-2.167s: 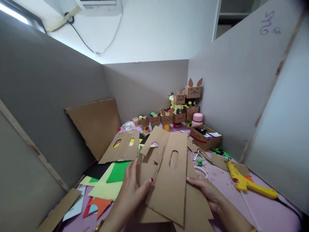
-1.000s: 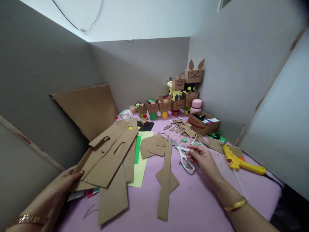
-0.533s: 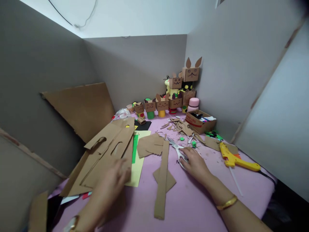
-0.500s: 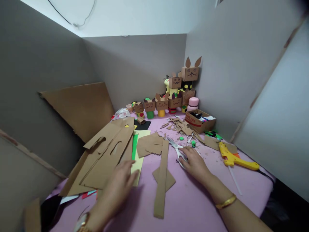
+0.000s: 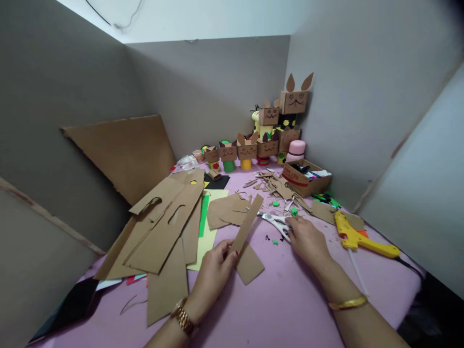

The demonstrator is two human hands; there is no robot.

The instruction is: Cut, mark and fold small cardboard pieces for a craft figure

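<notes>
Between the thumb and fingers of my left hand [image 5: 216, 267] is a long cardboard strip [image 5: 248, 222], tilted up and away to the right. My right hand [image 5: 308, 241] is closed on the white handles of a pair of scissors [image 5: 277, 221], whose tips point left, close to the strip. Partly covered by the strip and my left hand, a square cardboard piece [image 5: 251, 265] lies on the pink tabletop [image 5: 275, 309]. Just beyond sits a ragged-edged cardboard scrap [image 5: 223, 211].
Flat cardboard sheets [image 5: 163, 232] are piled at the left over pale yellow paper [image 5: 210, 241]. Cardboard scraps [image 5: 279, 186] and a small box [image 5: 308, 181] lie farther back. Box-headed animal figures [image 5: 248, 150] line the back wall. A yellow glue gun [image 5: 362, 237] rests at the right.
My left hand has moved right and picked up the cardboard strip, lifting and tilting it. My right hand has taken hold of the scissors and turned them to point left.
</notes>
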